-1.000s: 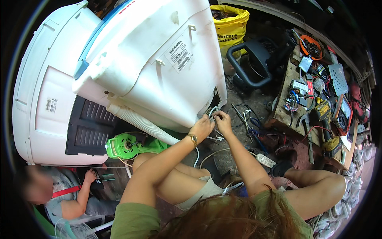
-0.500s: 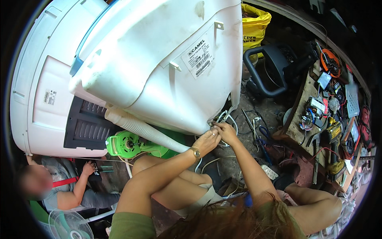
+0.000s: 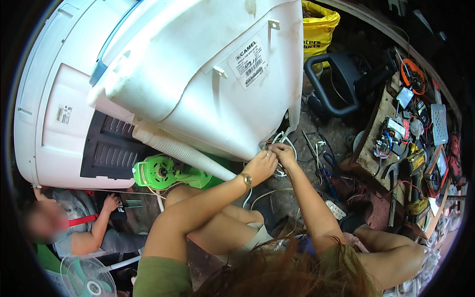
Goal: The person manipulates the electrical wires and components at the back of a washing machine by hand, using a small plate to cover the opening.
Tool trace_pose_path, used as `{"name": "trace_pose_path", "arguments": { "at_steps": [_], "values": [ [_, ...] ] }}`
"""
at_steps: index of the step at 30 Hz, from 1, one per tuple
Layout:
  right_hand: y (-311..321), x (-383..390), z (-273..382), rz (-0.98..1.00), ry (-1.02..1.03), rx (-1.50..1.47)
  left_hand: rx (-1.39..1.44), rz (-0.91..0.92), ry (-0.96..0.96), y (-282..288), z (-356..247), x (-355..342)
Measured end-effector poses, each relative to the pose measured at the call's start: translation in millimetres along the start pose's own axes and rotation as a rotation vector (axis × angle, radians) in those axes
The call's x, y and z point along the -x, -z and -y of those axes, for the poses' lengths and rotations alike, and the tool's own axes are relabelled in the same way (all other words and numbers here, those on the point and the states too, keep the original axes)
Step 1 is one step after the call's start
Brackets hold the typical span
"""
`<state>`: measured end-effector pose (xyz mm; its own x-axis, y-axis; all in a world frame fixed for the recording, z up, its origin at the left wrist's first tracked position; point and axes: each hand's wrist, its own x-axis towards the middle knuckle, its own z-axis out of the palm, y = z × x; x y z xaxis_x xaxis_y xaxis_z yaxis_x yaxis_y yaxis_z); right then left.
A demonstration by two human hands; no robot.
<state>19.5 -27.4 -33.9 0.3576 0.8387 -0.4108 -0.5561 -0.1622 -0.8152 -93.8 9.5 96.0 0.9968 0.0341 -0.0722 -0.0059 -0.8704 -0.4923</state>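
The large white plastic body of a spin dryer (image 3: 232,106) leans over in front of me, its lower corner close to my hands. There, a bundle of thin wires (image 3: 291,140) comes out of the casing. My left hand (image 3: 261,166), with a watch on its wrist, is closed, the fingertips pinched at the wires. My right hand (image 3: 284,155) pinches the wires just beside it, and the fingertips of both hands nearly touch. The exact wire ends are hidden by my fingers. A white ribbed drain hose (image 3: 183,154) slants down to my left forearm.
On the left stand another white machine (image 3: 54,94) and a green motor unit (image 3: 157,172); a seated person (image 3: 89,222) is near a fan (image 3: 89,278). At right, a wooden bench (image 3: 371,143) carries tools, a drill (image 3: 416,161) and an orange bowl (image 3: 412,76). A yellow bag (image 3: 324,34) stands behind.
Both hands have shifted slightly upward in the picture along with the wires' corner. The view has moved a little. The pinch at the wires continues.
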Motion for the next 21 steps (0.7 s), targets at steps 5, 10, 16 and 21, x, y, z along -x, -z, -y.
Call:
{"name": "trace_pose_path", "arguments": {
  "at_steps": [5,10,16,21],
  "values": [
    [3.1,1.0,-2.8,-0.16,0.081,-0.076,0.198,0.206,0.144,4.9,11.6,-43.1],
    [6.1,-16.4,7.0,-0.049,0.107,0.263,0.34,0.301,0.074,1.3,22.1,-47.3],
    [7.9,-12.2,12.4,0.131,-0.218,-0.267,0.31,0.269,-0.058,-9.3,24.0,-42.6],
    [4.4,7.8,7.4,0.062,-0.202,-0.39,0.206,0.434,-0.034,-14.9,22.5,-44.9]
  ]
}}
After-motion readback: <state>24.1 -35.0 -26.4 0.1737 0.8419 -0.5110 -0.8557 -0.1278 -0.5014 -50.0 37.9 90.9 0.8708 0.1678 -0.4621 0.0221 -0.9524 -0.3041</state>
